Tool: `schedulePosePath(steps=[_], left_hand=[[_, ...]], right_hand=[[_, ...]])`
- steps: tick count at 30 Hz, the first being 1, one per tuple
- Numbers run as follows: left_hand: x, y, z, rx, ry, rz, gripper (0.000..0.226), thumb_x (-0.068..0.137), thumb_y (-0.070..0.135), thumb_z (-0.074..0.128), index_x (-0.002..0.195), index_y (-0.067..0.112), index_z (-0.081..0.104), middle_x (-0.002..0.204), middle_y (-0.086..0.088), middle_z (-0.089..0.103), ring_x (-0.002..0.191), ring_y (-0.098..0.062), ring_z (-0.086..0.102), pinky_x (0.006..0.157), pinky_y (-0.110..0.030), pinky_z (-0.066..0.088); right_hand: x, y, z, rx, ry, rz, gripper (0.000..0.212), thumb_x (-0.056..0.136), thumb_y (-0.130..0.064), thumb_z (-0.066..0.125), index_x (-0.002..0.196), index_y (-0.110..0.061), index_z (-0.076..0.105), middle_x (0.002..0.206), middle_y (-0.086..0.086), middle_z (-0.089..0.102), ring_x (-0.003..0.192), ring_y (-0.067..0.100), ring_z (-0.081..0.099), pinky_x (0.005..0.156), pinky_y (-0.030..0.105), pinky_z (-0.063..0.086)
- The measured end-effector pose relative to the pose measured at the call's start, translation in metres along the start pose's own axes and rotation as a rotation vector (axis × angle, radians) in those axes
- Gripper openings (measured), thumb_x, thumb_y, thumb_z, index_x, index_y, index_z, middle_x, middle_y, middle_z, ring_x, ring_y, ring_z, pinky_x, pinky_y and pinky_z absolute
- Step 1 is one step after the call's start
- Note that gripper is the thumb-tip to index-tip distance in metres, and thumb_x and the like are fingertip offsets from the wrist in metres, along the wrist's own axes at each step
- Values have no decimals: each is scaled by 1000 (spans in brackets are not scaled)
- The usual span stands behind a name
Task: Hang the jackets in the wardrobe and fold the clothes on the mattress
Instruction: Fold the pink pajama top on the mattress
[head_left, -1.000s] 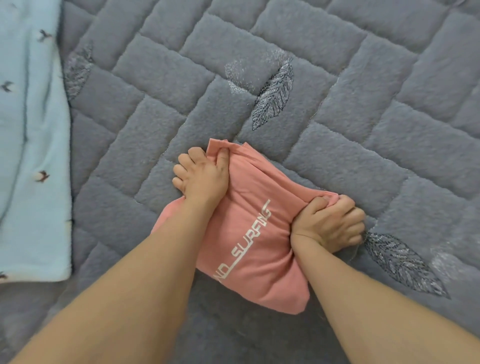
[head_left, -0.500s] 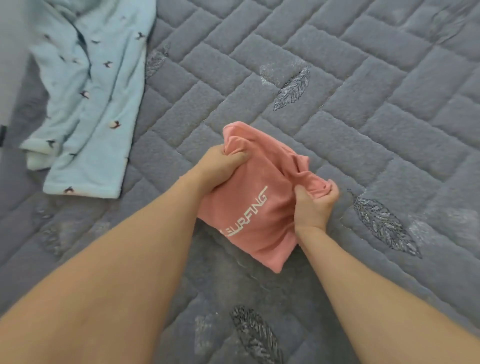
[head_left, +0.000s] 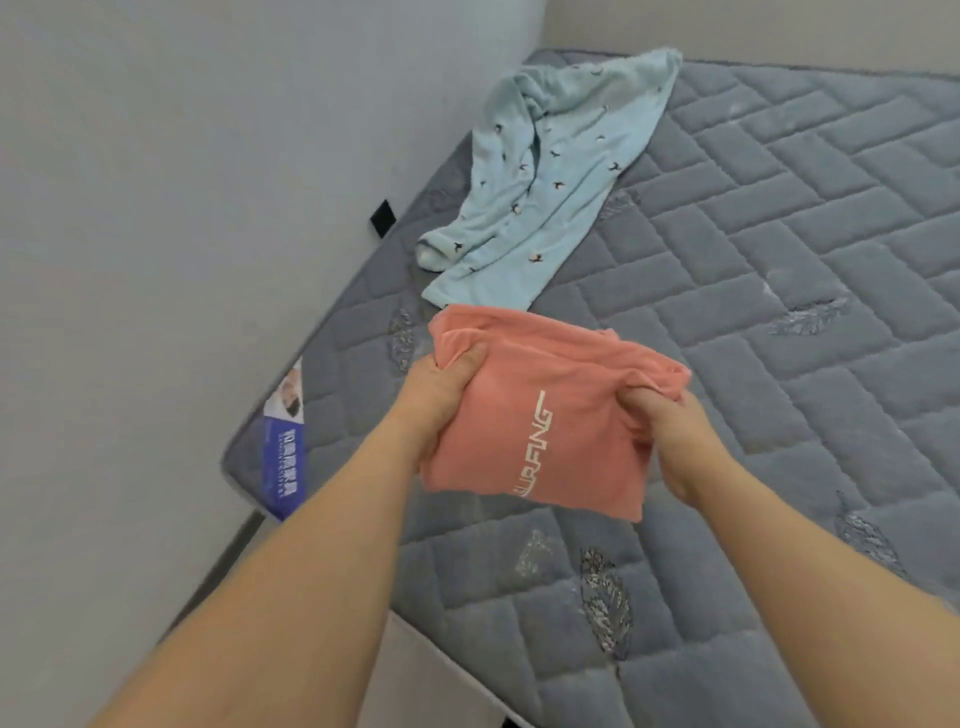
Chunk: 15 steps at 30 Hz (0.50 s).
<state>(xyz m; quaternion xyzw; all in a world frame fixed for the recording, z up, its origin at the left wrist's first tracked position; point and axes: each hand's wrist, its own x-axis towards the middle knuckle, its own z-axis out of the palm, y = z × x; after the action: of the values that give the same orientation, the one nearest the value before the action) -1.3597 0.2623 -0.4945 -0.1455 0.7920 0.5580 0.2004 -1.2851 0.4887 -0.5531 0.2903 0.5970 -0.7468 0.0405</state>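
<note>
The folded coral-pink T-shirt (head_left: 540, 415), white lettering facing up, is being held up above the grey quilted mattress (head_left: 779, 291), clear of its surface as far as can be judged, with its lower edge hanging free. It's gripped at both upper corners: the left hand (head_left: 441, 395) has its thumb pressed over the front of the fabric and the other fingers tucked behind where they can't be seen, and the right hand (head_left: 670, 436) is bunched round the opposite corner, fingers curled into the cloth. So the fold itself looks pretty much done, and the step in hand is probably getting it set down somewhere neat. To do that well, both corners should be kept level so the layers aren't let slide apart, the bundle should be lowered flat onto the mattress rather than dropped, and the scrunched bit under the right hand should be smoothed out before the grip is released. Just beyond the T-shirt, towards the wall (head_left: 156, 208), a light-blue fleece pyjama piece (head_left: 545, 176) with a small dark print is lying unfolded and rumpled, so that's likely to be tackled next. A blue label (head_left: 283, 457) can be seen on the mattress edge, left of the T-shirt.
</note>
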Motion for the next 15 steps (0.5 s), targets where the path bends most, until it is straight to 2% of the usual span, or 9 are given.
schedulePosePath(steps=[1, 3, 5, 7, 9, 11, 13, 15], left_hand=[[-19, 4, -23, -40, 57, 9, 33, 88, 48, 67, 110, 24, 63, 94, 8, 67, 85, -8, 64, 67, -24, 48], [-60, 12, -68, -90, 182, 33, 33, 88, 48, 67, 111, 24, 65, 93, 10, 67, 87, -8, 64, 71, -26, 50], [-102, 19, -113, -145, 300, 41, 32, 87, 52, 68, 102, 24, 68, 97, 6, 71, 94, -15, 68, 84, -34, 54], [-150, 25, -159, -224, 411, 34, 37, 82, 59, 69, 96, 25, 70, 100, 2, 75, 97, -20, 70, 92, -42, 55], [-202, 31, -204, -309, 510, 32, 45, 79, 62, 70, 100, 23, 71, 101, 0, 76, 97, -22, 71, 92, -47, 56], [-258, 32, -246, -392, 628, 36, 42, 83, 59, 68, 101, 21, 70, 102, -3, 75, 96, -24, 71, 90, -47, 57], [-317, 29, -283, -439, 762, 25, 36, 87, 57, 65, 96, 23, 68, 104, -3, 74, 96, -23, 71, 88, -43, 57], [-379, 21, -312, -479, 902, 24, 33, 89, 54, 63, 93, 22, 67, 103, -4, 73, 95, -22, 70, 85, -38, 58]], right_hand=[[-14, -14, 20, 40, -39, -41, 19, 91, -8, 62, 107, -18, 67, 95, 1, 74, 80, 9, 72, 61, 22, 55], [-45, -37, 66, 29, -81, -125, 18, 91, -14, 61, 104, -23, 69, 99, -2, 75, 93, 14, 71, 74, 27, 56], [-79, -61, 111, 19, -119, -199, 18, 91, -19, 61, 101, -32, 68, 106, -7, 73, 102, 13, 68, 86, 32, 53], [-122, -85, 159, 21, -181, -252, 17, 92, -23, 61, 103, -37, 62, 110, -11, 69, 104, 7, 65, 92, 29, 50], [-168, -108, 206, 0, -255, -313, 15, 95, -19, 59, 97, -34, 59, 101, -16, 66, 94, -1, 63, 84, 15, 48], [-219, -127, 251, -43, -348, -357, 12, 97, -15, 55, 99, -26, 52, 93, -18, 58, 84, -6, 56, 70, 1, 41], [-271, -136, 290, -70, -421, -399, 11, 99, -16, 53, 105, -19, 44, 91, -15, 53, 81, -5, 51, 63, -1, 38], [-326, -140, 323, -109, -489, -440, 12, 99, -20, 53, 103, -17, 42, 86, -12, 51, 75, -3, 48, 61, 8, 39]])
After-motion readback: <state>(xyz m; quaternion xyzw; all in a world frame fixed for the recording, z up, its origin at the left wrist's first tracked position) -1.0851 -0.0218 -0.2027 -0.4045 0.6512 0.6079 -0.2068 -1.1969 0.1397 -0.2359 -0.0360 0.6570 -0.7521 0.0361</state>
